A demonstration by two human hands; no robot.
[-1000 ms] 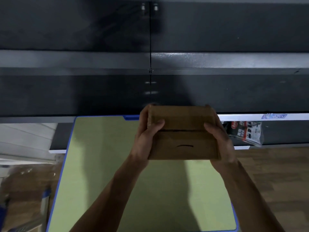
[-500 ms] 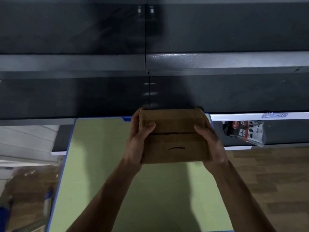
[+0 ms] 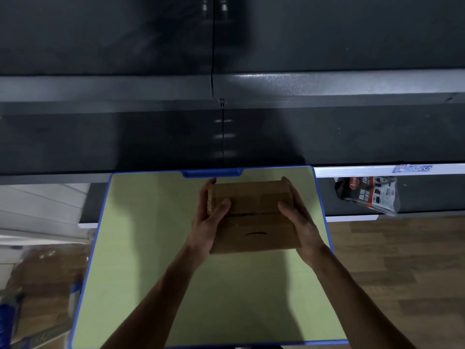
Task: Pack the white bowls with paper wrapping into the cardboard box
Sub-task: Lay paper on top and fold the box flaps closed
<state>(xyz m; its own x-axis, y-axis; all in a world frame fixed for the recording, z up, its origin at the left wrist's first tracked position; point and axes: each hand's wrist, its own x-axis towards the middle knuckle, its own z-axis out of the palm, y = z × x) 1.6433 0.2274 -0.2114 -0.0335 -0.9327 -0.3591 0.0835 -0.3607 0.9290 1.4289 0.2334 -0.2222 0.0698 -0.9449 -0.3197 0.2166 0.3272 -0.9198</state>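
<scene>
- Head view, looking down: cardboard box (image 3: 254, 222) sits between both hands over the far half of a green table (image 3: 151, 248) with a blue rim.
- Cannot tell whether the box rests on the tabletop or is held just above it.
- Box top is closed. Two flaps meet at a seam running left to right, and the near flap carries a short dark curved mark.
- Left hand (image 3: 205, 225) grips the box's left side. Its thumb (image 3: 222, 207) lies across the top near the seam, and the fingers curl round the far left corner, tips just showing.
- Right hand (image 3: 303, 222) grips the right side the same way. Its thumb (image 3: 285, 209) lies on top, and the fingers wrap the far right corner.
- Both forearms reach in from the bottom edge, bare.
- Blue handle notch (image 3: 212, 173) sits on the table's far rim, just beyond the box.
- Dark metal shelving (image 3: 327, 89) fills the upper half.
- A printed plastic packet (image 3: 367, 195) is on a low shelf at right, well apart from the box.
- Wood-pattern floor (image 3: 402, 273) at right.
- Blurred brown cartons (image 3: 42, 285) on the floor at lower left, detail unreadable.
</scene>
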